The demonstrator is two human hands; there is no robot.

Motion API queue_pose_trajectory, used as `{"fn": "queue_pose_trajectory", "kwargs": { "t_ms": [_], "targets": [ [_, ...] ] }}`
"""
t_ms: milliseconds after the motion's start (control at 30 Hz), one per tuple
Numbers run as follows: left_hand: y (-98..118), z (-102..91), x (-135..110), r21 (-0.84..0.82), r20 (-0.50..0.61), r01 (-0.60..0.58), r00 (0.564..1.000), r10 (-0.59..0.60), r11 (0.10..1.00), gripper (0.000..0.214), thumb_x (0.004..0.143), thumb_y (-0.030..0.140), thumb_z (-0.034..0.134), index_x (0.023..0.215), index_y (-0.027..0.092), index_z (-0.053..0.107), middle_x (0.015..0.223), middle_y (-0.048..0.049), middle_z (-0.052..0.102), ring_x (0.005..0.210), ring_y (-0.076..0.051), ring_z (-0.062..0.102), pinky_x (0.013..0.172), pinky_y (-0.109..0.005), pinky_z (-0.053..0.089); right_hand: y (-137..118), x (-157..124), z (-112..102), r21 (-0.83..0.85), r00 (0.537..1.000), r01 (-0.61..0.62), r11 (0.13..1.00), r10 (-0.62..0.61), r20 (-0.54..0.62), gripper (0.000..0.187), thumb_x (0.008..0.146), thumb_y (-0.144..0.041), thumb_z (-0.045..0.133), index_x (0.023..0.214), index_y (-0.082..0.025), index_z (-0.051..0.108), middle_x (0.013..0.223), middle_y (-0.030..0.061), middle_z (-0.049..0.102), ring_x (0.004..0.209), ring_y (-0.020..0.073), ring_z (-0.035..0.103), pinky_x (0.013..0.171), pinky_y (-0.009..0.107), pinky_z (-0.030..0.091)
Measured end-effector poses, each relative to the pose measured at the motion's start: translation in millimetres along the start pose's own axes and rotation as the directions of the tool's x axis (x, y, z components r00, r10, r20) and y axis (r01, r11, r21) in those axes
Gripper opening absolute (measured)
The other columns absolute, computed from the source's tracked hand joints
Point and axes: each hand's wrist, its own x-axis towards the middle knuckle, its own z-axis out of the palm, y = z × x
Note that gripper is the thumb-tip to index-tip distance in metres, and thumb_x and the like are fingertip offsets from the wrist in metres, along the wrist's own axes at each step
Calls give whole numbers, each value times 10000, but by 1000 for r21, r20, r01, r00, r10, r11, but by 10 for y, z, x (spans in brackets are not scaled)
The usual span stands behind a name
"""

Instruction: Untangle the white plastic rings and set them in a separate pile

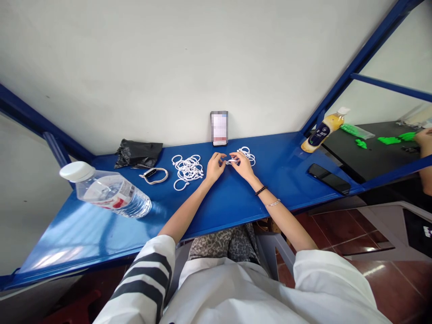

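Observation:
My right hand has its fingers closed on a small white plastic ring just above the blue table. Opposite it, my left hand is curled, with thumb and fingertips at the ring's left end; the exact contact is too small to see clearly. A loose pile of white plastic rings lies left of my left hand; some show a gap with knobbed ends. Beyond my right hand, partly covered by it, lies a smaller group of the same rings.
A phone leans upright against the wall. Leftward are a watch, black plastic bag and water bottle. On the right are a juice bottle and dark phone. Another person's hand is beyond the blue frame, near green pieces.

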Motion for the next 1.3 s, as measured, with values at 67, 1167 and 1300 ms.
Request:
{"fn": "queue_pose_trajectory", "kwargs": {
  "t_ms": [67,1167,1300],
  "targets": [
    [-14,8,-1,10,17,1,1000,-1,1000,247,785,44,568,973,189,635,957,-36,616,668,-103,578,606,-228,502,5,6,-8,15,999,-38,999,38,-10,239,813,-178,536,1021,-192,654,967,72,663,865,201,632,779,358,544],
    [-117,79,6,-9,13,64,998,-63,998,352,737,18,555,1044,176,623,952,-48,626,671,-105,584,609,-226,521,57,32,-35,204,975,-191,960,209,-69,287,789,-459,615,854,-192,696,901,83,732,798,209,675,758,371,567],
    [-131,80,8,-7,22,65,998,-65,998,336,739,25,550,1029,176,626,943,-47,635,670,-106,584,609,-226,524,50,30,-32,200,980,-178,964,193,-58,307,791,-467,613,874,-183,696,899,87,729,793,211,675,737,372,572]
  ]
}}
